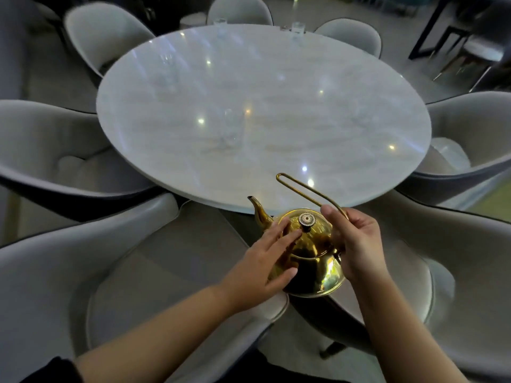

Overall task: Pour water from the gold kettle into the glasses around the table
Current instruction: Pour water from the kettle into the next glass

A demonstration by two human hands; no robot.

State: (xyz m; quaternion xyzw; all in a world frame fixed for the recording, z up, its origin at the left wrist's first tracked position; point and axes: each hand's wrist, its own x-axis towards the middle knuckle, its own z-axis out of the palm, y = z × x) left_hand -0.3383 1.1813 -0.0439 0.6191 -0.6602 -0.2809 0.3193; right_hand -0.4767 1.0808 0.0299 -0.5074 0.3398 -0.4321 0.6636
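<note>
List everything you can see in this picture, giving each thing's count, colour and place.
Table: one, white marble, centre.
Chairs: about seven, pale grey, ringing the table.
Glasses: at least four, clear, blurred, spread on the table.
Gold kettle: one, held just short of the table's near edge.
Left hand: one, fingers flat on the kettle's top.
Right hand: one, pinching the kettle's handle.

gold kettle (312, 261), lidded, held off-table; glasses (298, 26) blurred

Gold kettle (318, 269) in right hand (356, 244), left hand (265, 264) on lid (312, 230)
</note>
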